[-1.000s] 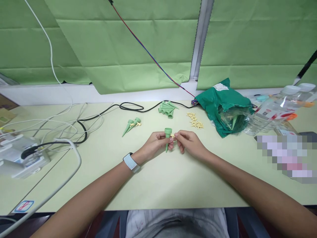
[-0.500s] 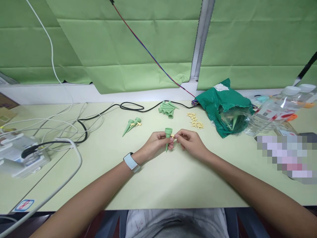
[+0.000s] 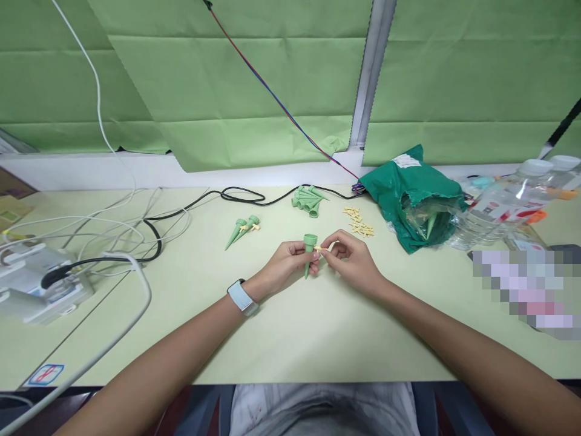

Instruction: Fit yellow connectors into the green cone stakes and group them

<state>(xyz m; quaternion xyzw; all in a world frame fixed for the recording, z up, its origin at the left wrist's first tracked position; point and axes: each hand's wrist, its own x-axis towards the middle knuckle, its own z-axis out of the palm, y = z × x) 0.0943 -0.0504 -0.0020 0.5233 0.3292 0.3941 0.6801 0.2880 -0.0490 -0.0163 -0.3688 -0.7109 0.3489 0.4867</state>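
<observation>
We find the left hand closed around a green plastic cone spike, with the collar standing above the fingers and the point showing below them. The right hand is narrow, its fingertips pinching a small pale yellow piece at the side of the spike's upper end (whether the piece is seated there, we cannot tell from this view).

We judge the work sound when the left hand keeps the spike steady and the right hand keeps the small piece square to it, pressing straight rather than at a slant.

Both hands are held just above the pale green surface. Ahead of the left hand lie two green spikes with yellow pieces at their collars. Directly ahead of the hands is a bunch of spikes, and ahead of the right hand a scatter of yellow pieces. Further out past the right hand sit a torn green bag and plastic bottles.
</observation>
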